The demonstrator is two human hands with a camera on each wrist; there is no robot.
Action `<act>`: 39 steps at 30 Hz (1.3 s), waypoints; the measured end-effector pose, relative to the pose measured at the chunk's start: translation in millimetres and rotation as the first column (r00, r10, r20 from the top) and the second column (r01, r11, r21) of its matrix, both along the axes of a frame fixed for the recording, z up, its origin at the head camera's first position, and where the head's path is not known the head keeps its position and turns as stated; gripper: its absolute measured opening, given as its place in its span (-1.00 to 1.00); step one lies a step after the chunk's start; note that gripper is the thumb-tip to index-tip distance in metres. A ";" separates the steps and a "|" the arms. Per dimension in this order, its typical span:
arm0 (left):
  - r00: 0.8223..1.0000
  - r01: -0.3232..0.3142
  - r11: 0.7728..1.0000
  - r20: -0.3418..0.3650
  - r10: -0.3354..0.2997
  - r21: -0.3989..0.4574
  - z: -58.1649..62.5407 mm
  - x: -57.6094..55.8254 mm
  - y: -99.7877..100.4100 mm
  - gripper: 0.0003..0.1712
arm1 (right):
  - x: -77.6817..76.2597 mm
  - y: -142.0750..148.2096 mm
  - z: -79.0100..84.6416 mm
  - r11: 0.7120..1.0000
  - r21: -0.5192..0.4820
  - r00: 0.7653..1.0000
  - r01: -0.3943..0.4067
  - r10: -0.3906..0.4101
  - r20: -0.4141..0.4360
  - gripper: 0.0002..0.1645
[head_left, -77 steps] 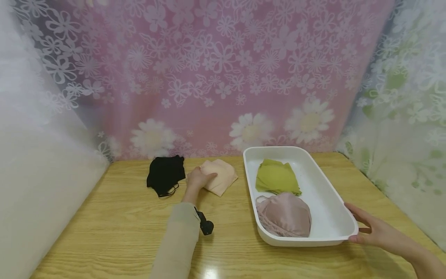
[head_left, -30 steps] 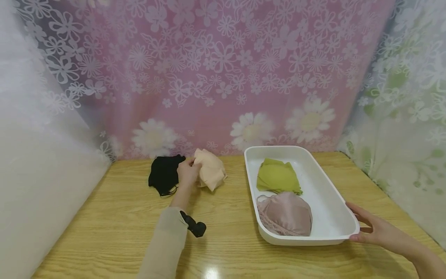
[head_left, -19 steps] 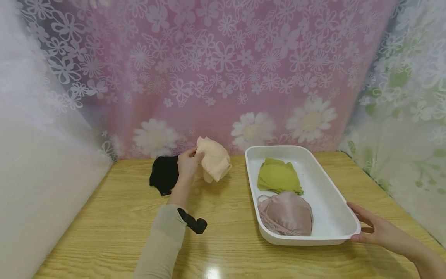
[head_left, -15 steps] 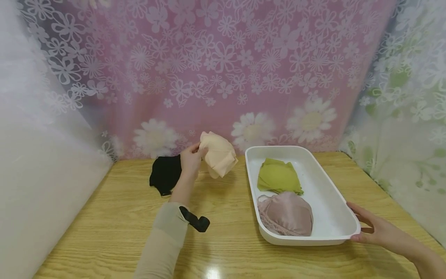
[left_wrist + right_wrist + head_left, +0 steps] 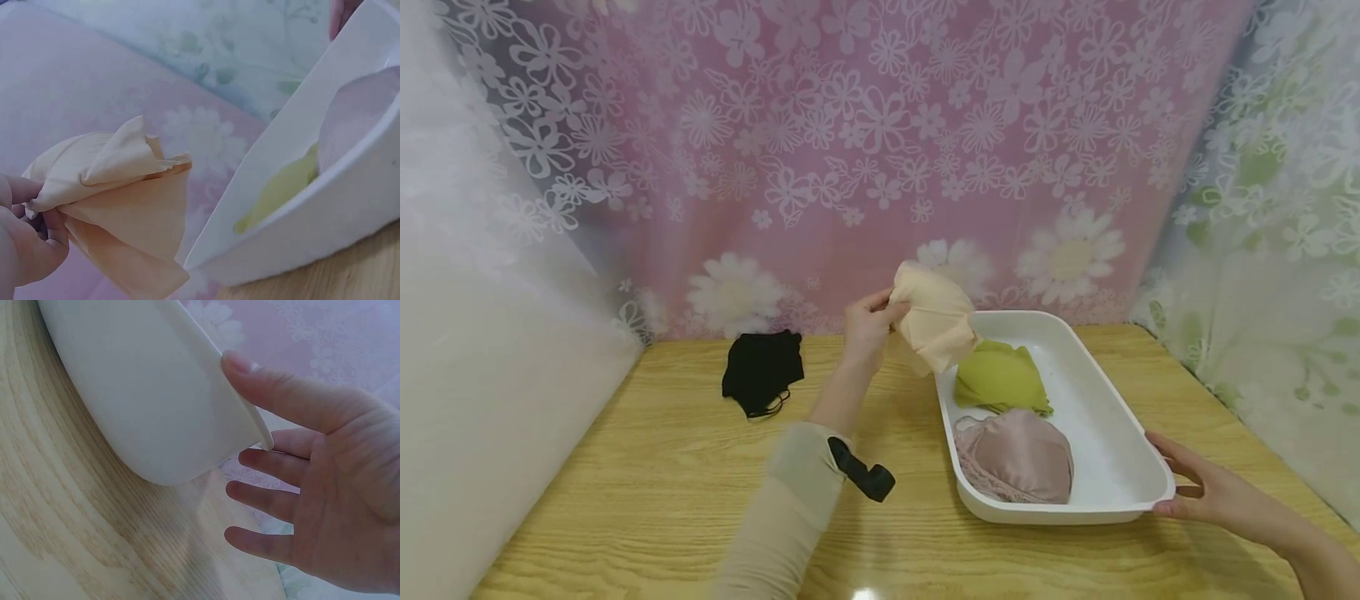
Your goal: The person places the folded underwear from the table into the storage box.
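Observation:
In the head view my left hand (image 5: 867,329) pinches the edge of a folded beige bra (image 5: 936,321). It is held up off the table, overlapping the left rim of a white tray (image 5: 1116,408). The left wrist view shows thumb and fingers on a corner of the beige fabric (image 5: 125,187), whose layers hang loose. Inside the tray lie a folded yellow-green bra (image 5: 1003,377) and, nearer me, a mauve satin bra (image 5: 1018,457) with lace. My right hand (image 5: 1213,492) grips the tray's near right corner, thumb and fingers on either side of the rim (image 5: 250,415).
A black folded bra (image 5: 763,371) with thin straps lies on the wooden table (image 5: 662,500), left of my left hand. A pink flowered curtain (image 5: 850,150) hangs behind the table. Pale sheets (image 5: 1285,275) stand along both sides.
My left hand has lifted the beige bra from the table and carried it up and right toward the tray. The black bra is uncovered again. The right hand stays at the tray corner.

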State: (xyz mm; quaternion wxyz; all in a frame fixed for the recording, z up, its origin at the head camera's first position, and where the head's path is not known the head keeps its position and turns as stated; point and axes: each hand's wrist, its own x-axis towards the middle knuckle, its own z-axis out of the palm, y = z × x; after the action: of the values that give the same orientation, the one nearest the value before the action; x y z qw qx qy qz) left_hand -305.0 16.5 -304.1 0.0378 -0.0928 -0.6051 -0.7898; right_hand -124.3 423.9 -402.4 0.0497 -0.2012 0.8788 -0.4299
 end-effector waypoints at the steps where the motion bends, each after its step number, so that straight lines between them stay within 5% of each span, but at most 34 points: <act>1: 1.000 0.016 1.000 0.006 -0.016 -0.001 0.6 2.1 5.0 -0.63 | 0.0 0.1 0.1 1.000 -0.001 1.000 -0.003 0.003 0.006 -0.06; 16: 0.964 0.258 0.966 0.067 -0.256 -0.024 -15.9 39.0 61.5 -0.66 | -1.9 0.9 3.3 0.997 -0.061 0.998 -0.046 0.049 0.043 -0.05; 26: 0.935 0.318 0.947 0.179 -0.307 -0.037 -38.4 57.9 77.1 -0.68 | -0.8 1.5 1.0 0.997 -0.070 0.997 -0.045 0.049 0.056 -0.05; 39: 0.921 0.357 0.909 0.244 -0.303 -0.218 -59.3 63.4 69.1 -0.72 | -0.9 0.3 2.3 0.997 -0.067 0.997 -0.031 0.035 0.064 -0.04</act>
State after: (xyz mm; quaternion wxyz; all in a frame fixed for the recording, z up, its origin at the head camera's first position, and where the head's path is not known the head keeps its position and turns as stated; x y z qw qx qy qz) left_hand -241.6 85.6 -363.4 -0.1717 -0.1166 -0.6787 -0.7045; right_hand -125.2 424.2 -400.0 0.0786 -0.2032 0.8585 -0.4643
